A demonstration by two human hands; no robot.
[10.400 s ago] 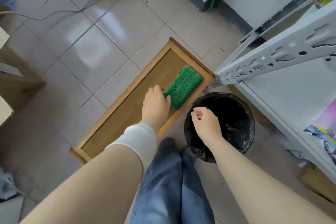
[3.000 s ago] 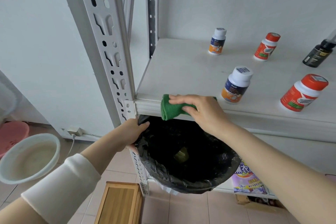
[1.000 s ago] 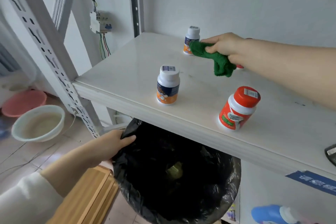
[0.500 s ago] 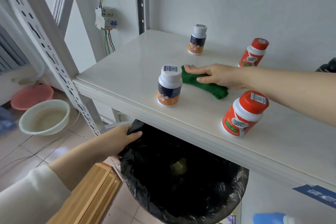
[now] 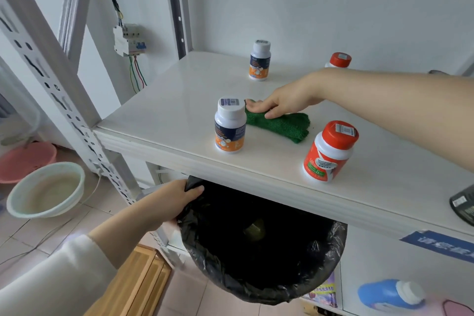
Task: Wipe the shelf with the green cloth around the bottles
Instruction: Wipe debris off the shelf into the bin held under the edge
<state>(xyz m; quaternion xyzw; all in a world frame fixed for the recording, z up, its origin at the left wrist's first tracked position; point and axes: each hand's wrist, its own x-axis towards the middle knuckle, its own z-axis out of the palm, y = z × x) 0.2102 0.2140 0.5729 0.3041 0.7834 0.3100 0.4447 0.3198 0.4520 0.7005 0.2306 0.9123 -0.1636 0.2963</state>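
Observation:
The green cloth [image 5: 282, 124] lies bunched on the white shelf [image 5: 166, 120], between a white-capped bottle [image 5: 230, 124] at the front and a red-capped bottle [image 5: 328, 151] to its right. My right hand [image 5: 284, 100] presses flat on the cloth's left end, fingertips almost at the white-capped bottle. Farther back stand another white-capped bottle [image 5: 259, 60] and a red-capped one [image 5: 339, 60], partly hidden by my forearm. My left hand [image 5: 174, 200] grips the rim of the black bin bag [image 5: 256, 264] held under the shelf's front edge.
A dark bottle [image 5: 464, 204] sits at the shelf's right edge. A perforated steel upright [image 5: 51, 79] rises on the left. On the floor are a pale basin [image 5: 46, 190], a pink basin [image 5: 25, 161] and a wooden tray [image 5: 133, 287]. A blue-capped jug [image 5: 392, 292] lies on the lower shelf.
My right hand has brought the cloth down from the back of the shelf and slid it left until it is against the front white-capped bottle. My left hand stays on the bin bag.

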